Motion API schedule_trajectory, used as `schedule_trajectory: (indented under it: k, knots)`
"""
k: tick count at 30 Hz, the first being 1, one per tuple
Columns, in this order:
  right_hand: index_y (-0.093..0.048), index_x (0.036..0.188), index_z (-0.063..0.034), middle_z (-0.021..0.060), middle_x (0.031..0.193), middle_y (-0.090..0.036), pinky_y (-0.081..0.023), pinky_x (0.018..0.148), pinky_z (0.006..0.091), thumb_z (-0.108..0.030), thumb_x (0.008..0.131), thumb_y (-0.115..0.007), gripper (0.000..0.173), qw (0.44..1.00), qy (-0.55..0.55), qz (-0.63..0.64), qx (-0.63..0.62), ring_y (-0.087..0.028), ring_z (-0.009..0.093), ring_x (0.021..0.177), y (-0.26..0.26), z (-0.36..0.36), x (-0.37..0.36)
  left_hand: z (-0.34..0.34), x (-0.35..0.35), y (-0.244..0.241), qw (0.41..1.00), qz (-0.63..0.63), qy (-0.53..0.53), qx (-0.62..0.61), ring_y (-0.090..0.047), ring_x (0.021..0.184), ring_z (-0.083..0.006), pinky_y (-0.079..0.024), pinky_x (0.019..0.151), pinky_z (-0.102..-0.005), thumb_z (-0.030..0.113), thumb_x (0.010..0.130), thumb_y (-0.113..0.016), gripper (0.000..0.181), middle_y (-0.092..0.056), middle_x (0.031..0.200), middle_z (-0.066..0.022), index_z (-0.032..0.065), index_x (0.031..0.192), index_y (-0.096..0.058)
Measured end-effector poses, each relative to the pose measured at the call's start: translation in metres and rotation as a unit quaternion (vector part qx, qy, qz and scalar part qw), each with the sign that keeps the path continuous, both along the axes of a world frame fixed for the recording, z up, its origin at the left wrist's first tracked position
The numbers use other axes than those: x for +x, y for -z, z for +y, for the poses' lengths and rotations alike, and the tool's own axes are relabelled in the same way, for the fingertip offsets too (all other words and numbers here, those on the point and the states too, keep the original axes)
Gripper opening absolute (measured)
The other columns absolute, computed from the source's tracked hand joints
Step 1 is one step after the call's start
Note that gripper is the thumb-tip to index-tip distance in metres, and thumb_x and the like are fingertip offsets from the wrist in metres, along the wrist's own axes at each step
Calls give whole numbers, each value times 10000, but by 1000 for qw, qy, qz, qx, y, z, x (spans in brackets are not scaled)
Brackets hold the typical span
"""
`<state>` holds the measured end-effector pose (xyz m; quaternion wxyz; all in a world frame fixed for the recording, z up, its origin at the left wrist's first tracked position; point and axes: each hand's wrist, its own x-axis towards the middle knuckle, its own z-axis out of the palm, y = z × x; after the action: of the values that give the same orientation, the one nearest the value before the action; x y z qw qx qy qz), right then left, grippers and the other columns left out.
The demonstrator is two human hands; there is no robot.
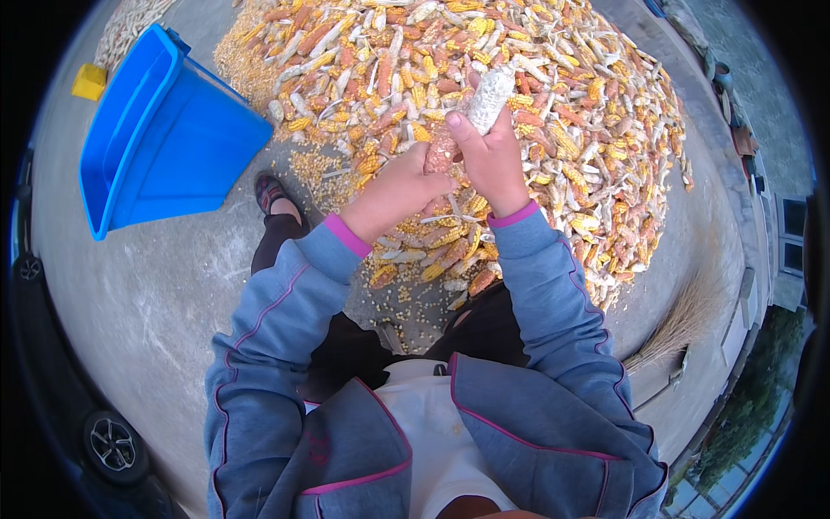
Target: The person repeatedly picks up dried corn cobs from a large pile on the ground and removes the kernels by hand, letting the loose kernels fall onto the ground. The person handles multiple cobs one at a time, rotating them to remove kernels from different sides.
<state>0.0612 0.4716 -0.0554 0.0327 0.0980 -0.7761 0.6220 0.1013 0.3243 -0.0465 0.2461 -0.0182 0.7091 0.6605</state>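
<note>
My right hand (493, 152) grips a pale, whitish corn cob (491, 97) that points up and to the right. Close to its left, my left hand (405, 188) has its fingers around a reddish corn cob (441, 150), whose upper end lies near the base of the pale one. Whether the two cobs touch is hard to tell. Both hands are above a large heap of corn cobs (570, 130), some with yellow kernels and some stripped reddish or pale. Loose yellow kernels (405, 305) lie on the ground between my legs.
A large blue plastic bin (188, 143) lies tipped on the concrete floor (162, 305) at the left. Past it are a yellow container (89, 82) and a pile of pale cobs (126, 29). A straw broom (677, 321) is at the right, a dark car (65, 402) at the far left.
</note>
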Motion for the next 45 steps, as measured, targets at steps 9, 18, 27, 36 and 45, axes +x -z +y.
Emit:
schedule_trajectory:
  k: [9,18,27,36,45]
  knots:
    - [-422,1277,45,93,1038,-605,-471,822,288,-163,873,-618,495,993,-19,-39,-113,-594,158,959,-1,-8,9,-2,1,21,989,77,58,-112,-587,592,-313,-454,567,-409,177,773,-562,229,-587,662,-181,-30,850,-508]
    - [-436,1277,23,61,1022,-579,-460,792,268,-200,873,-629,500,989,-50,-80,-112,-546,115,875,-6,-1,6,-13,9,-7,939,-150,40,308,-402,433,-139,-357,451,-304,134,829,-534,137,-460,586,-1,38,913,-485]
    - [-403,1295,-7,130,1045,-612,-498,749,318,-241,879,-621,524,994,-11,-15,-107,-600,182,924,15,-20,14,18,11,13,873,211,15,-440,-629,683,-402,-498,613,-490,195,813,-555,305,-625,686,-199,-36,975,-441]
    - [-372,1334,-19,42,887,-576,-466,557,220,-144,899,-594,504,970,-32,-100,-217,-577,101,699,-9,1,10,-29,-4,8,923,-174,119,321,-465,484,-162,-377,469,-269,190,840,-550,236,-495,629,-65,14,987,-493]
    - [-475,1271,-15,15,880,-602,-474,611,231,-104,852,-656,465,954,-108,-161,-230,-567,84,748,-6,6,16,-11,5,26,982,181,-24,45,-422,575,-68,-339,501,-214,114,841,-572,378,-500,723,8,31,1198,-481]
